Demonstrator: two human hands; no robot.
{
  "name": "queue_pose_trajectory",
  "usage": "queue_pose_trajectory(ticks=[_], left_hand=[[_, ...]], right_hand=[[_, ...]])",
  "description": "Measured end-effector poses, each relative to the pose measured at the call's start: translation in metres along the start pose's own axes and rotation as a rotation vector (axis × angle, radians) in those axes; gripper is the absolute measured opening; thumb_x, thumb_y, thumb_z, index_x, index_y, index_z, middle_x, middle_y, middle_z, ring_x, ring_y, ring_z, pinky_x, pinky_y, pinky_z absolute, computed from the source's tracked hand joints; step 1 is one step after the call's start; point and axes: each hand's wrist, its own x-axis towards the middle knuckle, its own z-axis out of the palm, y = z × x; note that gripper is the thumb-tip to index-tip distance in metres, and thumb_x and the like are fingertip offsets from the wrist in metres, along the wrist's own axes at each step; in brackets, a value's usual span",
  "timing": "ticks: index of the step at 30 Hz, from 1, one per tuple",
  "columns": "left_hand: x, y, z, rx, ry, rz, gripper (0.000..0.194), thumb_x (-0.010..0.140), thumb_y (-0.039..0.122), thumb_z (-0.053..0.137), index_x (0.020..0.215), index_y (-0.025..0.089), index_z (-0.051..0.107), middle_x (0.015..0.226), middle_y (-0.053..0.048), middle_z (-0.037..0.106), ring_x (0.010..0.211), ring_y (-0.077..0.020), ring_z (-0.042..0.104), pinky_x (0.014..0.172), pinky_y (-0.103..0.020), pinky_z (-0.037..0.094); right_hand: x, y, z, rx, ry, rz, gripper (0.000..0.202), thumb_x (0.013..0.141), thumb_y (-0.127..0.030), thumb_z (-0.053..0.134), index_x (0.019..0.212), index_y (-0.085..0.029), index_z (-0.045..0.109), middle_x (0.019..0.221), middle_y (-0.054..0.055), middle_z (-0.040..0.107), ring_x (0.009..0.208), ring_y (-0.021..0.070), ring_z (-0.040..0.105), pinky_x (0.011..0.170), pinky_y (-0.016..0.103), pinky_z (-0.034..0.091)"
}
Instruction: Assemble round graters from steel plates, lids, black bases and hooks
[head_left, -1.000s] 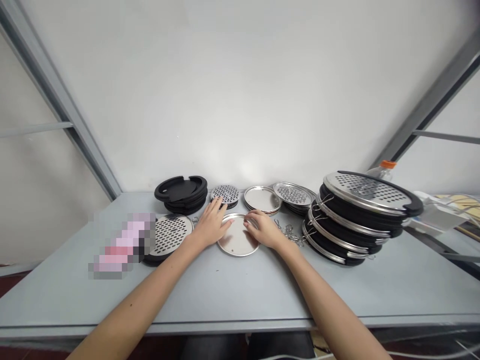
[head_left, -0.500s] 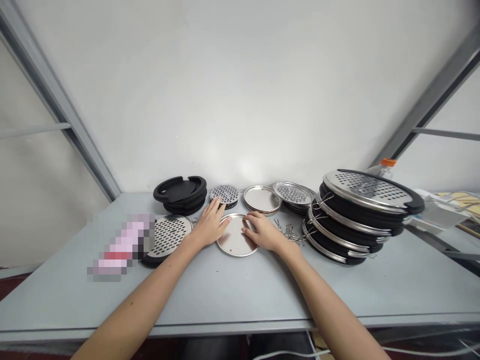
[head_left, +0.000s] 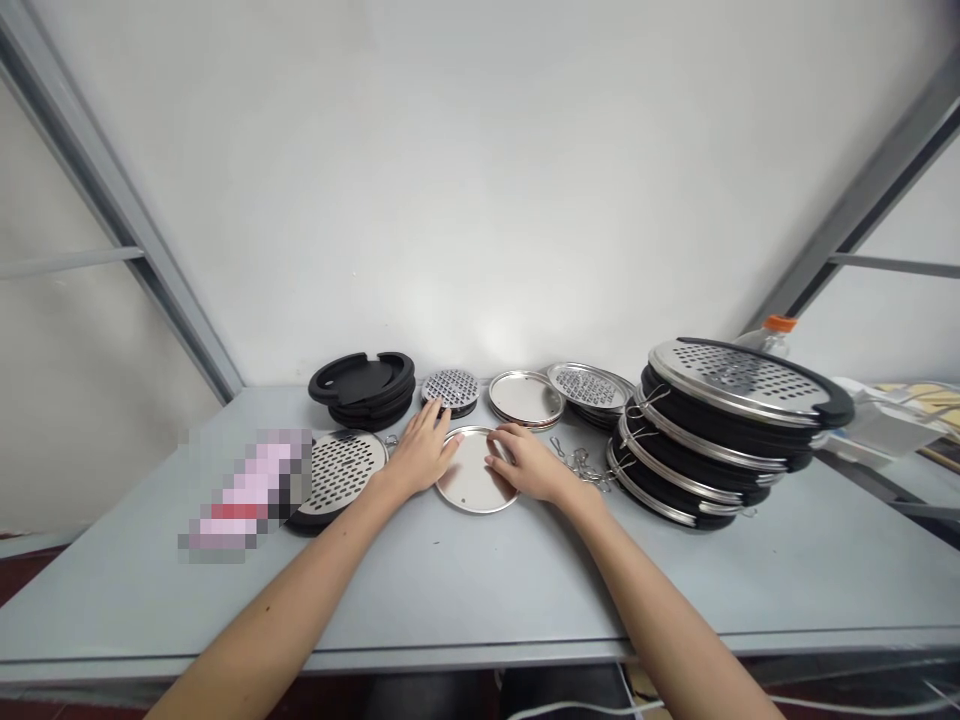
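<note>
A shiny round metal plate (head_left: 477,480) with a raised rim lies flat on the table between my hands. My left hand (head_left: 422,450) rests at its left edge, fingers stretched and spread, thumb by the rim. From the right, my right hand (head_left: 525,464) lies over the plate's right edge with its fingers apart and slightly bent. Neither hand grips anything. Just beyond my left fingertips is a small stack topped by a perforated metal disc (head_left: 450,388). Left of my left wrist lies a perforated disc in a black rim (head_left: 345,470).
Black rings (head_left: 362,385) are stacked at the back left. Behind the plate stand shiny metal plates (head_left: 526,398) and larger perforated discs (head_left: 589,386). Loose wire clips (head_left: 585,467) lie right of my right hand, beside a tall leaning stack of black-rimmed discs (head_left: 739,385). A pixelated patch covers something at left.
Both hands keep almost the same pose at the plate. The whole view has shifted very slightly; nothing has been picked up or let go.
</note>
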Motion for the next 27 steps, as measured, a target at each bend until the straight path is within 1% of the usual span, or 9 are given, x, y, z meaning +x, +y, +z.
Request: queue_pose_trajectory(ticks=[2,7,13,16,22,27], left_hand=[[0.000,0.000,0.000,0.000,0.017,0.000,0.057,0.097,0.042,0.032,0.137,0.002,0.038,0.148,-0.024,0.030,0.140,-0.0312,0.022,0.113,-0.044,0.023],[0.001,0.000,0.001,-0.025,0.105,-0.004,0.058,0.095,0.041,0.037,0.139,0.004,0.033,0.148,-0.023,0.029,0.140,-0.0310,0.024,0.112,-0.046,0.026],[0.003,-0.001,-0.001,-0.029,0.144,-0.020,0.062,0.094,0.041,0.039,0.140,0.001,0.029,0.148,-0.026,0.028,0.139,-0.0329,0.024,0.112,-0.046,0.027],[0.003,0.000,-0.003,-0.016,0.182,-0.004,0.061,0.095,0.041,0.036,0.140,0.000,0.028,0.147,-0.027,0.029,0.138,-0.0329,0.026,0.111,-0.047,0.027],[0.003,0.003,-0.011,-0.027,0.293,0.025,0.058,0.097,0.042,0.031,0.141,0.005,0.028,0.146,-0.024,0.033,0.136,-0.0315,0.032,0.106,-0.048,0.033],[0.003,0.006,-0.015,-0.004,0.362,0.031,0.052,0.098,0.037,0.030,0.139,0.005,0.033,0.143,-0.021,0.039,0.136,-0.0294,0.032,0.108,-0.047,0.031]], right_hand=[[0.000,-0.001,-0.001,-0.001,-0.004,0.001,0.035,0.087,-0.034,0.054,0.115,-0.014,0.058,0.121,0.016,0.055,0.113,0.0253,0.051,0.098,0.038,0.040],[-0.001,-0.002,-0.002,0.001,-0.017,0.001,0.035,0.087,-0.034,0.053,0.115,-0.014,0.058,0.121,0.016,0.054,0.113,0.0250,0.051,0.098,0.037,0.040],[0.000,0.000,-0.001,0.005,-0.016,-0.007,0.035,0.087,-0.034,0.053,0.115,-0.014,0.058,0.120,0.016,0.054,0.112,0.0250,0.051,0.096,0.037,0.040],[0.000,0.000,-0.002,0.003,-0.024,-0.006,0.033,0.086,-0.034,0.054,0.113,-0.014,0.059,0.120,0.016,0.054,0.112,0.0252,0.051,0.097,0.038,0.039],[0.000,-0.001,-0.003,0.003,-0.035,-0.009,0.033,0.086,-0.033,0.054,0.113,-0.015,0.059,0.119,0.016,0.055,0.111,0.0248,0.052,0.096,0.037,0.040],[-0.001,-0.001,-0.004,0.000,-0.034,-0.014,0.034,0.086,-0.033,0.054,0.114,-0.014,0.058,0.120,0.016,0.055,0.111,0.0246,0.052,0.097,0.037,0.040]])
